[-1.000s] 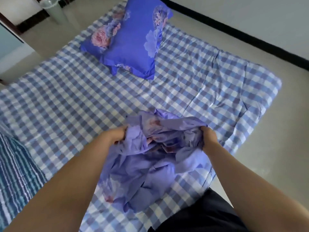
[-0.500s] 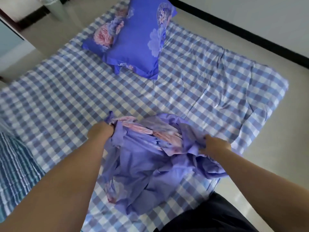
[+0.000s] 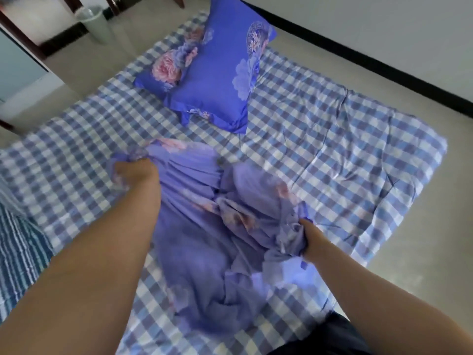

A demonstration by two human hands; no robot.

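While the cloth (image 3: 202,242) lies bunched by the quilt's (image 3: 332,149) near edge, its far end is clenched in the left hand (image 3: 135,172) and its nearer end in the right hand (image 3: 311,239); its long axis is drawn between them.

Home bedroom, checked mattress pad (image 3: 332,139) laid flat on a pale tiled floor (image 3: 422,226), 1 floral blue pillow (image 3: 212,80) on it, matching crumpled floral cover (image 3: 204,239) nearer, striped bedding (image 3: 18,239) alongside, waste bin (image 3: 93,24) beyond, black skirting (image 3: 358,55) along the wall.
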